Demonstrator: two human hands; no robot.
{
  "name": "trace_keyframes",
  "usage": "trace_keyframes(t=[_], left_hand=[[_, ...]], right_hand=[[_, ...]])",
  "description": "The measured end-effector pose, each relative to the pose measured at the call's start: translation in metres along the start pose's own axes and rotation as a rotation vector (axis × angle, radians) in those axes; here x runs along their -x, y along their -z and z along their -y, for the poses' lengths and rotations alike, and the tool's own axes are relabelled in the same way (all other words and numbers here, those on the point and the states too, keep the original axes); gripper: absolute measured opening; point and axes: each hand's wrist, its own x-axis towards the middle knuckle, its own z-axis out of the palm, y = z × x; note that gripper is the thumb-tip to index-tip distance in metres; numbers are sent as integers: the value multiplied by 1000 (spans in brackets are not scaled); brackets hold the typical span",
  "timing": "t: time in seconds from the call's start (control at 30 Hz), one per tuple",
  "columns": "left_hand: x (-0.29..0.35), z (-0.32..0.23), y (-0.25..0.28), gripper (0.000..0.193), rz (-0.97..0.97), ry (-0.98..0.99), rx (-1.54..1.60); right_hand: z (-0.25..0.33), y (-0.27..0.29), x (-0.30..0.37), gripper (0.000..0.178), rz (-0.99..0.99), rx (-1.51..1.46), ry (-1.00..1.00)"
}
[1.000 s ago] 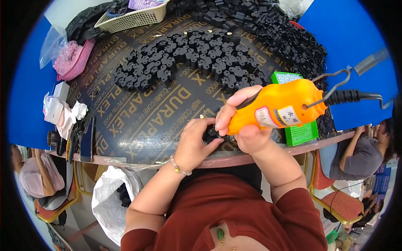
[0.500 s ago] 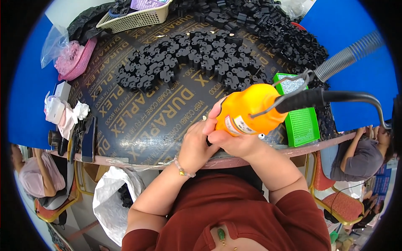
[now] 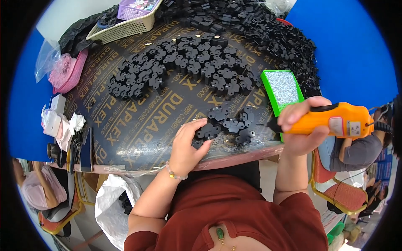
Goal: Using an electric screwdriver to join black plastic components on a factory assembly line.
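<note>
My right hand (image 3: 303, 125) is wrapped round an orange electric screwdriver (image 3: 341, 121). The tool lies nearly level, its dark tip towards the left and its cable running off to the right. In front of me is a small group of black plastic parts (image 3: 234, 125). My left hand (image 3: 187, 146) has its thumb and fingers around the leftmost black plastic part (image 3: 208, 132) of that group. One part at the group's right edge shows a small pale round piece (image 3: 252, 134).
A green tray (image 3: 272, 94) with many tiny silvery pieces stands beside my right hand. Rows of black parts (image 3: 176, 62) fill the table's middle, with heaps of loose black pieces (image 3: 289, 50) beyond. A phone (image 3: 86, 149) lies at left, near a pink basket (image 3: 75, 75).
The screwdriver has swung from upright near my left hand to level at the right, away from the parts. Now the small group of parts is uncovered, and my left hand is at its left side.
</note>
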Motion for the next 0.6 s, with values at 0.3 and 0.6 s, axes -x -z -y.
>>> trace_keyframes(t=[0.3, 0.6], left_hand=[[-4, -9, -4, 44, 148, 22, -158], [-5, -11, -10, 47, 114, -45, -133]], right_hand=[[29, 122, 7, 26, -305, 565, -34], [24, 172, 11, 28, -403, 607, 0]])
